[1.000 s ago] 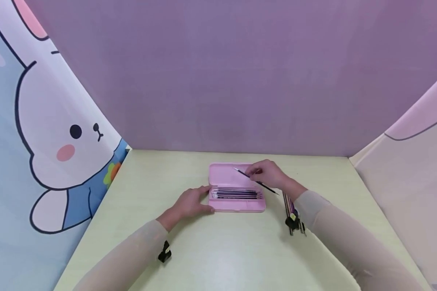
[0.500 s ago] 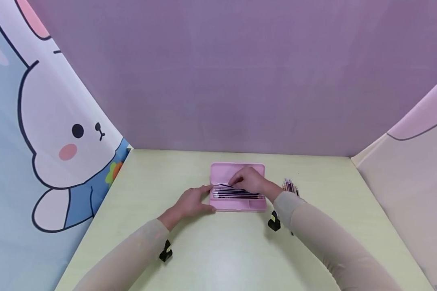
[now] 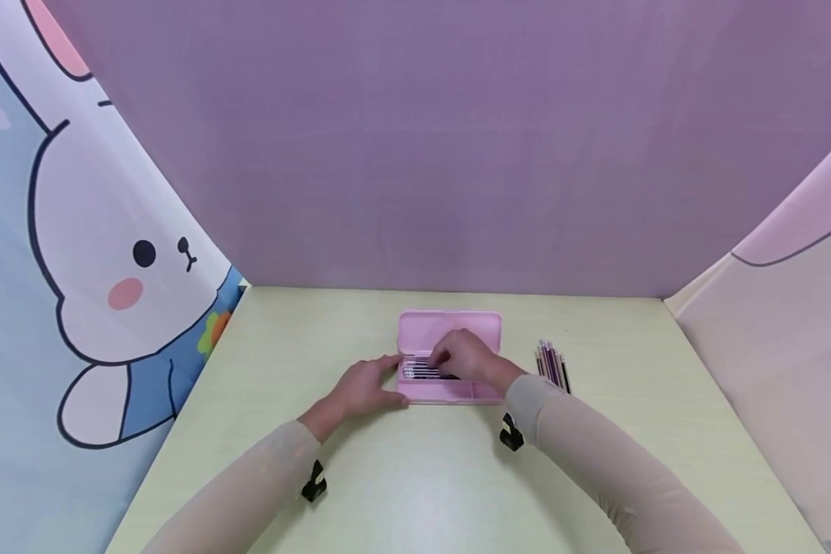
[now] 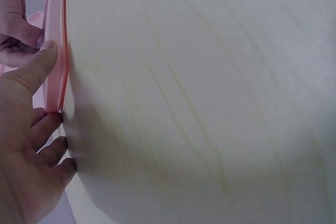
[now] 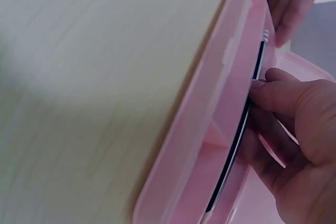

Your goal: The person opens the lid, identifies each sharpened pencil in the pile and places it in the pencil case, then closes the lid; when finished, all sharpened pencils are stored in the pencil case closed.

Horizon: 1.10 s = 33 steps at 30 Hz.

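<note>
A pink pencil case [image 3: 435, 392] stands with its lid [image 3: 422, 327] laid back behind it and several dark pencils [image 3: 418, 372] lying lengthwise in its rear compartment. At its left end, my left hand [image 3: 362, 386] holds the case, thumb at the front corner and fingers around the end. The left wrist view shows that thumb on the case's front wall [image 4: 54, 77]. My right hand [image 3: 467, 357] reaches into the rear compartment and covers part of the pencils. In the right wrist view its thumb and fingers pinch a dark pencil [image 5: 244, 119] lying along the compartment.
A bundle of pencils [image 3: 550, 363] lies on the table [image 3: 415, 477] right of the case, partly hidden by the right sleeve [image 3: 595, 446]. A purple panel [image 3: 443, 154] rises behind the table. A rabbit-print sheet [image 3: 111, 308] hangs on the left.
My right hand has carried a pencil leftward from above the lid and lowered it into the case's rear compartment. The left hand has stayed at the case's left end.
</note>
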### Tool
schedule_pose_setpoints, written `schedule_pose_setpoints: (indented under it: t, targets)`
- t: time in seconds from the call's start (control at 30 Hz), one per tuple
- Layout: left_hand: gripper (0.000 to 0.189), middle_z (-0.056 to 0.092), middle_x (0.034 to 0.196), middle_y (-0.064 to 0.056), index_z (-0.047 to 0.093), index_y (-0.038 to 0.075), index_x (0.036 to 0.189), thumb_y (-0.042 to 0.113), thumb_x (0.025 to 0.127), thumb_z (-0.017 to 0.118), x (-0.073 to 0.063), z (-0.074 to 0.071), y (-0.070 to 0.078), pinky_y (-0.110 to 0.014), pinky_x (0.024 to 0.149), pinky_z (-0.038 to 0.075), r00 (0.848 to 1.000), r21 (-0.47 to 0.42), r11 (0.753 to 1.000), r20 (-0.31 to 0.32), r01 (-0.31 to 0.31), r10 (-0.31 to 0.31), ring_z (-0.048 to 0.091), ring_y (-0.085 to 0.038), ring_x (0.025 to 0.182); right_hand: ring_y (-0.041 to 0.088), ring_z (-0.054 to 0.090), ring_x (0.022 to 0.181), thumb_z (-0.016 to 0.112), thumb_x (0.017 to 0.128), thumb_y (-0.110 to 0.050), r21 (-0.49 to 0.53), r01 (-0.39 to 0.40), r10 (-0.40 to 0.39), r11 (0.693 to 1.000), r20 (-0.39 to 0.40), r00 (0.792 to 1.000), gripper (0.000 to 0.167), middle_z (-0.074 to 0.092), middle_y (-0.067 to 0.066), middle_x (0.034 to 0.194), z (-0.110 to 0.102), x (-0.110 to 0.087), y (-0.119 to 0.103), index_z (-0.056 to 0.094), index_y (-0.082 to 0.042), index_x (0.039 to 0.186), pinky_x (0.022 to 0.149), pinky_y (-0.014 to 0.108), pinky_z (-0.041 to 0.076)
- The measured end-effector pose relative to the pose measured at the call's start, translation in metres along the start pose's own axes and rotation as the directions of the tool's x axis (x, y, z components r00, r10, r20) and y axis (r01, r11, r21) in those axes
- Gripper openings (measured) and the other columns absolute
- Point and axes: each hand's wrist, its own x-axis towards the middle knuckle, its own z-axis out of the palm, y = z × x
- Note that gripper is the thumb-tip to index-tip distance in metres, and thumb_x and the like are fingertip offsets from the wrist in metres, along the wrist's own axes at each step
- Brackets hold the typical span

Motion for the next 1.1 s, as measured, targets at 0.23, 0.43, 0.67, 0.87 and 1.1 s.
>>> schedule_pose_setpoints:
  t: [0.23, 0.43, 0.67, 0.87, 1.1]
  targets:
    - [0.095, 0.059, 0.148, -0.012, 0.043, 0.018, 0.157, 0.053, 0.079, 0.085, -0.001, 0.001, -0.002, -0.053, 0.116, 0.044, 1.0, 0.001, 1.0, 0.005, -0.002, 0.002, 0.054, -0.036, 0.138, 0.008, 0.07, 0.092, 0.081, 0.085, -0.002, 0.033, -0.005, 0.005, 0.999, 0.002, 1.0, 0.019, 0.079, -0.005, 0.097, -0.001, -0.007, 0.0, 0.083, -0.015, 0.099, 0.091, 0.03, 0.059]
    - [0.095, 0.059, 0.148, -0.012, 0.043, 0.018, 0.157, 0.052, 0.08, 0.085, -0.002, 0.002, -0.002, -0.054, 0.116, 0.043, 1.0, -0.002, 1.0, 0.008, -0.005, 0.005, 0.054, -0.036, 0.138, 0.01, 0.071, 0.088, 0.079, 0.087, -0.004, 0.099, 0.092, -0.09, 0.991, -0.025, 0.996, 0.015, 0.079, 0.0, 0.095, -0.018, -0.019, 0.009, 0.082, -0.008, 0.101, 0.084, 0.029, 0.061]
    - [0.095, 0.058, 0.149, -0.012, 0.042, 0.017, 0.158, 0.05, 0.08, 0.085, -0.004, 0.002, -0.002, -0.055, 0.117, 0.042, 1.0, 0.007, 1.0, 0.007, 0.001, -0.001, 0.052, -0.036, 0.139, 0.019, 0.072, 0.091, 0.076, 0.092, -0.007, 0.215, 0.047, -0.036, 0.975, -0.057, 0.998, 0.02, 0.077, 0.007, 0.102, -0.052, -0.051, 0.03, 0.077, -0.003, 0.112, 0.082, 0.035, 0.062]
    - [0.095, 0.057, 0.15, -0.012, 0.042, 0.017, 0.158, 0.051, 0.08, 0.085, -0.006, 0.002, -0.002, -0.055, 0.117, 0.042, 1.0, 0.014, 1.0, 0.013, 0.001, -0.002, 0.052, -0.037, 0.139, 0.023, 0.071, 0.091, 0.074, 0.094, -0.011, 0.307, -0.107, 0.128, 0.946, -0.05, 0.991, 0.03, 0.074, 0.014, 0.109, -0.079, -0.088, 0.058, 0.071, -0.001, 0.122, 0.077, 0.05, 0.064]
    - [0.096, 0.059, 0.148, -0.012, 0.043, 0.016, 0.157, 0.051, 0.079, 0.085, -0.006, 0.0, -0.002, -0.056, 0.116, 0.042, 1.0, 0.03, 0.999, 0.004, -0.012, 0.012, 0.054, -0.037, 0.137, 0.034, 0.072, 0.1, 0.072, 0.097, -0.013, 0.351, -0.184, 0.229, 0.918, -0.091, 0.969, 0.037, 0.071, 0.018, 0.112, -0.09, -0.128, 0.099, 0.065, 0.002, 0.129, 0.08, 0.049, 0.064]
